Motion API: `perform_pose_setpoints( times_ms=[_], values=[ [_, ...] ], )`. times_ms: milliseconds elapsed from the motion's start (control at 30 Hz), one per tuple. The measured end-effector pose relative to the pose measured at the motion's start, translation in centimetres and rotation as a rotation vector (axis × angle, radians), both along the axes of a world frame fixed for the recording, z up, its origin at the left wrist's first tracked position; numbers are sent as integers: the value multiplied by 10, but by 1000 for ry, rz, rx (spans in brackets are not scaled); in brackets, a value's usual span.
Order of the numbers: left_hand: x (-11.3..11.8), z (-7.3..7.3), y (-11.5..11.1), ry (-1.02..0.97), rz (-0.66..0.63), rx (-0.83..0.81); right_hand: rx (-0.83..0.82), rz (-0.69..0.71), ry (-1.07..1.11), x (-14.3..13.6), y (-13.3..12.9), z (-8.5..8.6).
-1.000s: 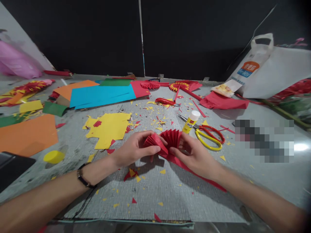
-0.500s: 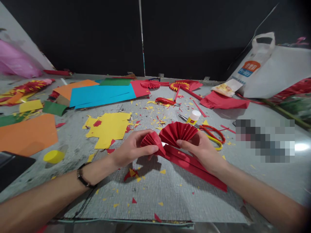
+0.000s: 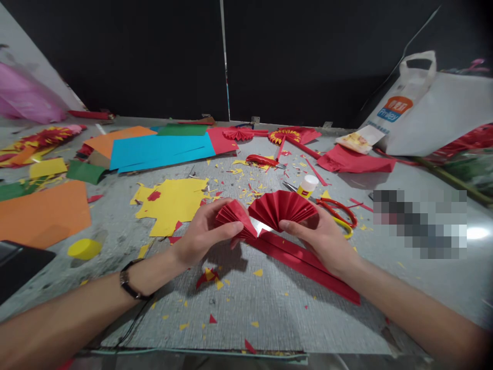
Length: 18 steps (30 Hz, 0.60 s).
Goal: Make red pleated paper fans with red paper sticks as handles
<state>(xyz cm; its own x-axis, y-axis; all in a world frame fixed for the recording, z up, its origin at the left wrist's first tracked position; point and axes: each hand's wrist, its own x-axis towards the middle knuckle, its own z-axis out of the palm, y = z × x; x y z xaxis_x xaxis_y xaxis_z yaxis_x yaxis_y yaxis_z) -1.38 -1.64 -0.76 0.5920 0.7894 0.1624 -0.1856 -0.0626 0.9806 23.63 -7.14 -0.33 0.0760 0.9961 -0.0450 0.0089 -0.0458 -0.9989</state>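
Note:
My left hand (image 3: 206,226) pinches one end of a pleated red paper fan (image 3: 283,208), its folds bunched together under my thumb. At the other end, my right hand (image 3: 321,234) grips the spread pleats between thumb and fingers. A pale gap shows between the two pleated parts, and I cannot tell whether they are one piece. Below the fan lies a long folded red paper strip (image 3: 308,270), slanting toward the lower right under my right wrist. Just behind the fan are a glue stick (image 3: 307,186) and scissors with red and yellow handles (image 3: 339,211).
Ragged yellow paper (image 3: 181,198) lies left of my hands, near a round yellow cap (image 3: 84,249). Blue paper (image 3: 162,150), red-handled scissors (image 3: 262,161) and finished red fans (image 3: 239,134) are farther back. A white bag (image 3: 431,113) stands at the right. Paper scraps litter the table.
My left hand has shifted slightly left and up with its bunched pleats. The fan's right part is spread a little wider, and the pale gap has grown.

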Motion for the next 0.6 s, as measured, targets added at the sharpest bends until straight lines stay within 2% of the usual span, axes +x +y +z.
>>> perform_pose_setpoints(
  times_ms=[167, 300, 433, 600],
  values=[
    [3, 5, -2, -7, 96, 30, 23, -33, -4, -1, 0, 4],
    [5, 8, -4, 93, 177, 103, 51, 11, -14, -1, 0, 3],
    [7, 8, -4, 132, 167, 89, 117, 86, -122, -1, -2, 1],
    [8, 8, -2, 139, 133, 86, 175, 84, -155, -3, -6, -3]
  ],
)
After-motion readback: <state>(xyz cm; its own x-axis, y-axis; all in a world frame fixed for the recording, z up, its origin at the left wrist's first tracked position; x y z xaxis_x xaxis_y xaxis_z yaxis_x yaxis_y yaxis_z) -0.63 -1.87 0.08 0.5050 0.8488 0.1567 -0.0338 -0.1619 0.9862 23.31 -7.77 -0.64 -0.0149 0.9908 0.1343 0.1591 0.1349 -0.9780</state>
